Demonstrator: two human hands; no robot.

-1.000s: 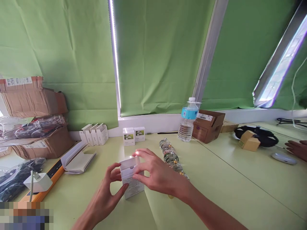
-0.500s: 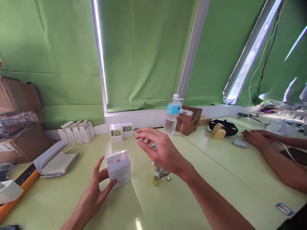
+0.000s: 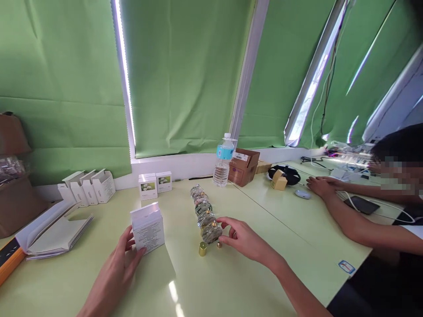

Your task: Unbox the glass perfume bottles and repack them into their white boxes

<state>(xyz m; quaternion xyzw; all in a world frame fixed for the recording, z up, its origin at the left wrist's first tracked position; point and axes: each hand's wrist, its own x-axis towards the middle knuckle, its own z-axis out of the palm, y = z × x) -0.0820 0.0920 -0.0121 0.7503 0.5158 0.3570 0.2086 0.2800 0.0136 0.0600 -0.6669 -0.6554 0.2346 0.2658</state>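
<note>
Fingers and thumb of my left hand [image 3: 127, 252] are round the lower left of a small white printed box [image 3: 148, 230], which stands upright on the pale green table [image 3: 238, 281]. My right hand [image 3: 243, 240] has its fingers curved, thumb and fingertips at the right side of the nearest glass bottle [image 3: 211, 233]. That bottle ends a row of several round glass bottles [image 3: 202, 207] running away from me. In front of it stand a gold cap [image 3: 202, 249] and a tiny gold piece [image 3: 219, 245].
Behind are two white boxes with pictures [image 3: 147, 187], open white cartons [image 3: 103, 187], a water bottle [image 3: 222, 163] and a brown box [image 3: 243, 167]. Papers [image 3: 59, 233] lie at left. Another person's arms [image 3: 346, 211] rest at right, near a phone [image 3: 361, 205].
My right hand has moved down and right, from above the row to the nearest bottle, uncovering the glass bottles. The view has turned right. The white box's top flap looks lowered.
</note>
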